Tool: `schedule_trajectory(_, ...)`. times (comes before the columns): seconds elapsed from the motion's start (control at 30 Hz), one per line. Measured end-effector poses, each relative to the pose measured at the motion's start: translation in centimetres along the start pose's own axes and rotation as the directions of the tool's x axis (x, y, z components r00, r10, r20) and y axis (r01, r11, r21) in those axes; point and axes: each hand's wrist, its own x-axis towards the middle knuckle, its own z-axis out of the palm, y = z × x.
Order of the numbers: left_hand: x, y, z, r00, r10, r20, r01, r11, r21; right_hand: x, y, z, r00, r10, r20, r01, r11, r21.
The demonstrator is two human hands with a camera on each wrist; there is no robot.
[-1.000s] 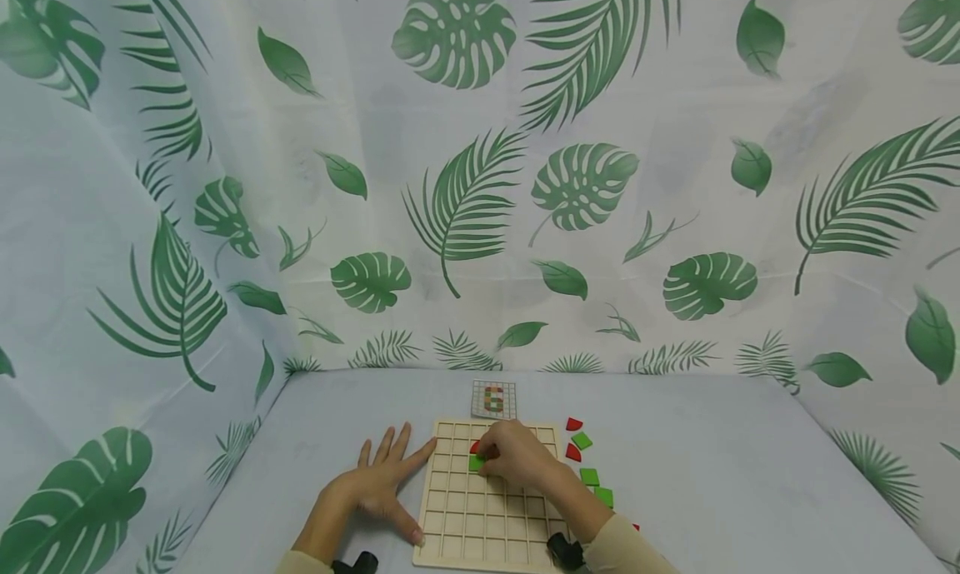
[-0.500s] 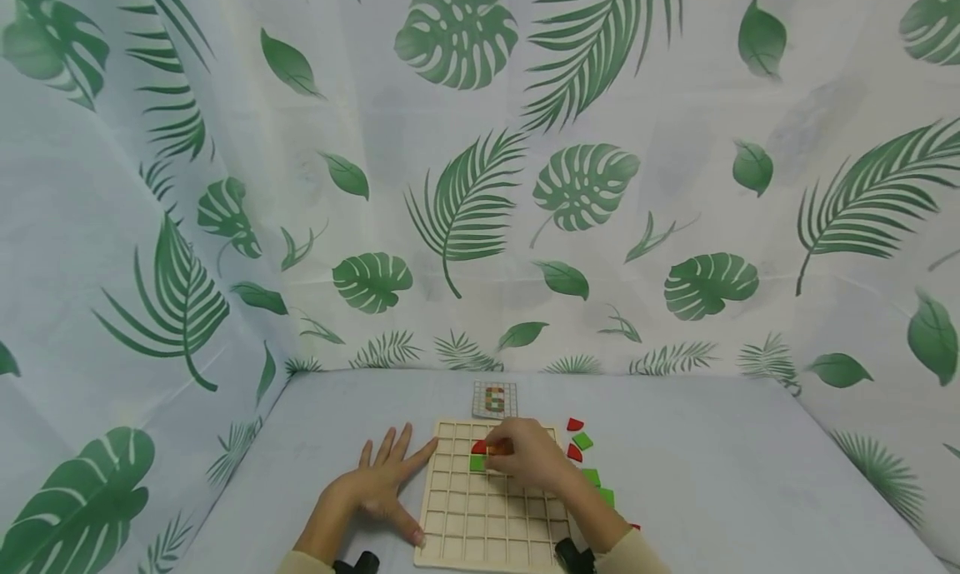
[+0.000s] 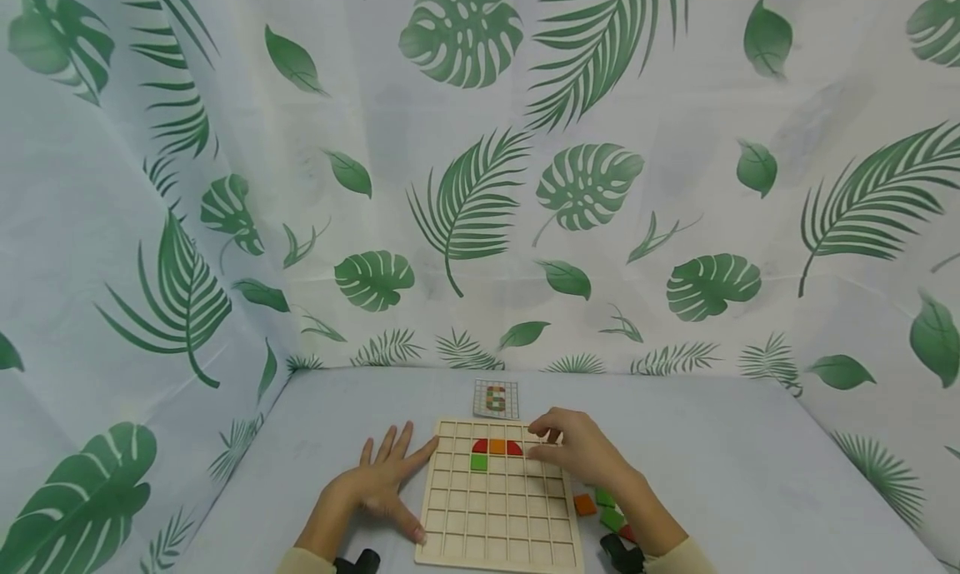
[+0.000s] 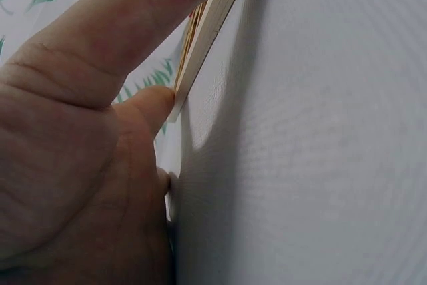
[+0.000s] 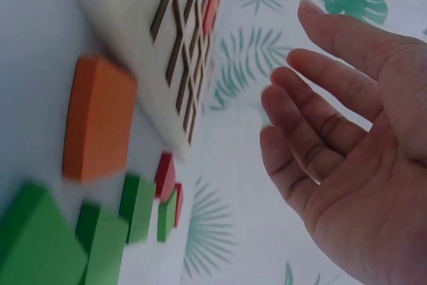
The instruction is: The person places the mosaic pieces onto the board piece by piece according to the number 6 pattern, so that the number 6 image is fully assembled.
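A wooden grid board [image 3: 465, 524] lies in front of me. Near its far side sit a red quarter-round tile [image 3: 480, 446], an orange square tile [image 3: 497, 447] and a second red quarter-round tile [image 3: 513, 448] in a row. Below the first red one is a green square tile [image 3: 479, 462]. My left hand [image 3: 378, 484] is spread, its thumb and index finger touching the board's left edge. Over the board's right side hovers my right hand [image 3: 588, 451], fingers loosely bent and holding nothing. In the right wrist view, nothing lies between that hand's [image 5: 353, 125] fingers.
Right of the board lie a loose orange tile [image 3: 584, 505], several green tiles [image 3: 612, 519] and red tiles [image 5: 165, 177], partly hidden by my right forearm. Behind the board is a small pattern card [image 3: 496, 399]. A leaf-print curtain [image 3: 480, 182] stands at the back.
My right hand has let go of a tile and moved right, away from the row. The orange tile and the right-hand red tile in the row are now uncovered. My left hand stays put.
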Motion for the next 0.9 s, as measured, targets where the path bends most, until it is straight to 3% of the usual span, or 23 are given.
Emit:
schedule_trajectory(0.63, 0.1, -0.1, 0.1, 1.000, 0.008, -0.009, -0.008, 1.000, -0.001, -2.7, 3.1, -3.4, 0.998, 0.010, 0.064, -0.010, 1.000, -0.005)
schedule_trajectory(0.9, 0.1, -0.1, 0.1, 1.000, -0.001, -0.001, 0.001, 1.000, -0.012, -3.8, 4.0, -3.8, 0.986, -0.013, 0.164, 0.010, 1.000, 0.019)
